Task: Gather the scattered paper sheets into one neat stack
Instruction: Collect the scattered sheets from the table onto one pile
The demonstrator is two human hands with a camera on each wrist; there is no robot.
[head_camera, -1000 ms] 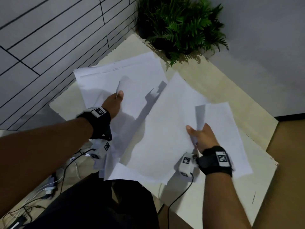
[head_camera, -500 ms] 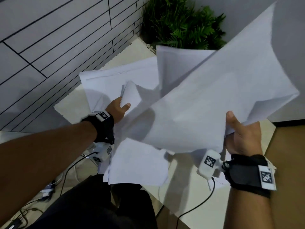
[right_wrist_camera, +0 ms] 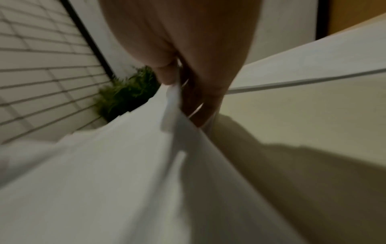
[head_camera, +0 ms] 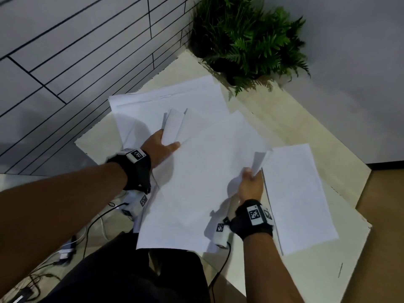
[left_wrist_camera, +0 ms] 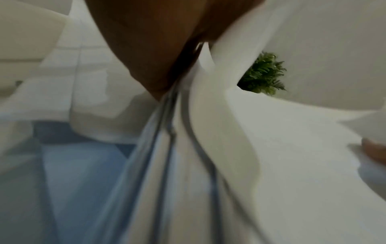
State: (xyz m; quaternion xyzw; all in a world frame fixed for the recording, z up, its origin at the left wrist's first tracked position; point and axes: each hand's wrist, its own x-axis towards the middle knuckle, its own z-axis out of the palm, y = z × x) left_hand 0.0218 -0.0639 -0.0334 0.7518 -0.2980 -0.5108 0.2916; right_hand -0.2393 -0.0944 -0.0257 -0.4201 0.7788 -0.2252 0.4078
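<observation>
Several white paper sheets lie overlapped on a pale table (head_camera: 306, 119). A large middle sheet (head_camera: 203, 178) covers the near part. My left hand (head_camera: 161, 145) grips the curled left edge of that pile, thumb on top; layered sheet edges (left_wrist_camera: 167, 148) show in the left wrist view below the hand (left_wrist_camera: 150, 54). My right hand (head_camera: 250, 182) pinches the middle sheet's right edge, which folds upward; its fingers (right_wrist_camera: 173, 72) clamp the paper (right_wrist_camera: 125, 165). Another sheet (head_camera: 297, 197) lies flat to the right. A far sheet (head_camera: 166, 99) lies behind the left hand.
A green fern plant (head_camera: 247, 40) stands at the table's far corner, also seen as the plant (right_wrist_camera: 125, 94) in the right wrist view. A lined wall (head_camera: 76, 51) runs along the left. Cables (head_camera: 65, 250) lie on the floor at lower left. The table's right edge (head_camera: 360, 204) drops to brown floor.
The right hand had lifted the large sheet high in the air; it has come down and left, and the sheet now lies over the pile. The left hand kept its grip.
</observation>
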